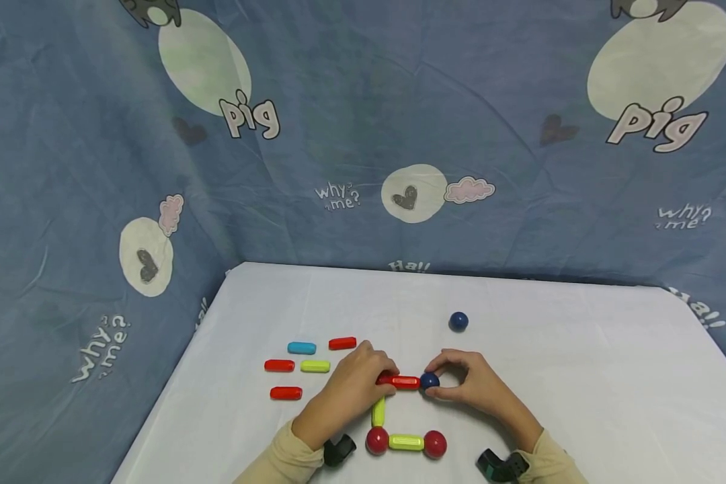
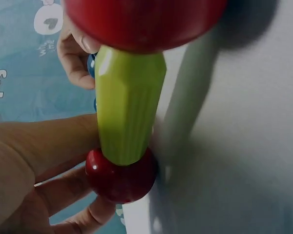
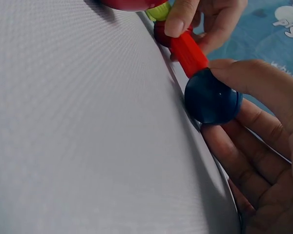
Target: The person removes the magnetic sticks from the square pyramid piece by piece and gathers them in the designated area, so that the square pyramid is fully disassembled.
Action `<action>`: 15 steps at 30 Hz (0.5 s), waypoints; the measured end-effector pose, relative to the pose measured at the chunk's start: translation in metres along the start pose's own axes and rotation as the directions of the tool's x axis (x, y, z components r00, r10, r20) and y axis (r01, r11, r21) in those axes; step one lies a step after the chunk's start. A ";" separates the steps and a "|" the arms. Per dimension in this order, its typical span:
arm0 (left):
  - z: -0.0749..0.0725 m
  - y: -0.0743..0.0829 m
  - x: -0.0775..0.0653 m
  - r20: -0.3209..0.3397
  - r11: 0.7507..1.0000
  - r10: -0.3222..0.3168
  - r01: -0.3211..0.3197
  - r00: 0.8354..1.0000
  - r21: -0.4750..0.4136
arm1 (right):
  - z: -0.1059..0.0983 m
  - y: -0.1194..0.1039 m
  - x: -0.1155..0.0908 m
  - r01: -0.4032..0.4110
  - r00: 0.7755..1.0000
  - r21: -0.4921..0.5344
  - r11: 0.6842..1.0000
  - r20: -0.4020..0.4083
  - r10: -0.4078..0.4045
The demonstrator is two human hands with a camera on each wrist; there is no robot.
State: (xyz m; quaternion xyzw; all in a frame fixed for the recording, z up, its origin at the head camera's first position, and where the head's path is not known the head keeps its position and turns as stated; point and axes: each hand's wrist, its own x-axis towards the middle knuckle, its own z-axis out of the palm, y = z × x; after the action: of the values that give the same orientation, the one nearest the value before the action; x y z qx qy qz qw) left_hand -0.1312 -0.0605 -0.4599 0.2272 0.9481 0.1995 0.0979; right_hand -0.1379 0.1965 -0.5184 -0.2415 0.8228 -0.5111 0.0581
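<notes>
"What has the left hand (image 1: 358,373) got?"

"A red ball (image 2: 122,183), with fingers and thumb curled about it. From above, the hand covers most of it, but the left wrist view shows it well."

"And the right hand (image 1: 476,385)?"

"Pinching a blue ball (image 1: 429,381) between thumb and fingertips. The ball sits against the right end of the red rod (image 1: 407,382)."

"So that rod is between the hands?"

"Yes, running sideways, red ball at one end, blue at the other. Whether it touches the table (image 1: 611,376) or is held slightly above, I can't tell."

"What's on the near side?"

"A green rod (image 1: 378,412) comes from the red ball towards the person, down to the corner ball (image 1: 378,441), which is red too. From there the second green rod (image 1: 407,442) goes right to the end ball (image 1: 435,444), another red one. Three sides of a square, those rods."

"There's more blue, isn't there?"

"The far ball (image 1: 458,322), beyond the right hand and apart from everything. And left of the left hand lie the loose rods (image 1: 286,393): three red, one green, one blue."

"And at the cuffs?"

"Something black by each sleeve (image 1: 284,454). Behind it all hangs blue cloth (image 1: 339,128) printed with 'pig'."
</notes>
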 end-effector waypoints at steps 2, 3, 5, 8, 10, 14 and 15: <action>0.000 0.000 0.000 0.003 1.000 0.012 -0.012 1.000 -0.003 | 0.000 0.000 0.000 0.004 1.000 0.004 1.000 0.003 -0.004; 0.001 0.000 0.000 0.003 1.000 0.018 -0.018 1.000 -0.002 | 0.000 0.000 0.000 0.005 1.000 0.003 1.000 0.002 -0.005; 0.002 0.000 0.001 0.002 1.000 0.028 -0.028 1.000 0.005 | 0.000 0.000 -0.001 0.007 1.000 0.002 1.000 0.001 -0.007; 0.003 0.000 0.001 -0.005 0.999 0.033 -0.033 0.999 0.023 | 0.000 -0.001 -0.001 0.009 1.000 -0.005 1.000 0.000 -0.009; 0.003 0.000 0.001 -0.012 0.999 0.035 -0.035 0.999 0.031 | 0.000 -0.001 -0.001 0.011 1.000 -0.007 1.000 -0.001 -0.011; 0.004 -0.001 0.001 -0.025 0.998 0.042 -0.041 0.999 0.048 | 0.001 -0.001 -0.001 0.009 1.000 -0.009 1.000 -0.006 -0.009; 0.004 -0.001 0.001 -0.028 0.998 0.044 -0.043 0.999 0.052 | 0.001 -0.001 0.000 0.009 1.000 -0.012 1.000 -0.008 -0.009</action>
State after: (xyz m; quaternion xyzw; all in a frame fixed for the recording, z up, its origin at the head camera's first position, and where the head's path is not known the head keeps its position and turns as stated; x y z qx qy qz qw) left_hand -0.1315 -0.0588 -0.4641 0.2473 0.9491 0.1803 0.0740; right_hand -0.1370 0.1954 -0.5179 -0.2433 0.8250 -0.5075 0.0510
